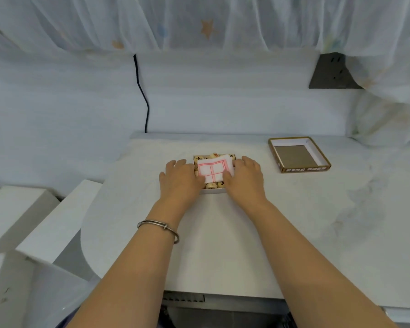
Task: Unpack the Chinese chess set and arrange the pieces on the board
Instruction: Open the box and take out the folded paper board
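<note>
An open box (212,191) of round wooden chess pieces (211,185) sits mid-table. A folded white cloth board with red lines (214,171) lies on top of the pieces. My left hand (179,179) rests against the box's left side, fingers at the folded board's left edge. My right hand (245,178) is at the right side, with its thumb on the board's lower right corner and fingers along its right edge. Whether the board is lifted off the pieces I cannot tell.
The box lid (298,154) lies upside down at the table's back right. A black cable (142,91) hangs down the wall behind. White foam blocks (21,214) stand to the left. A dark wall socket (331,72) is at the upper right.
</note>
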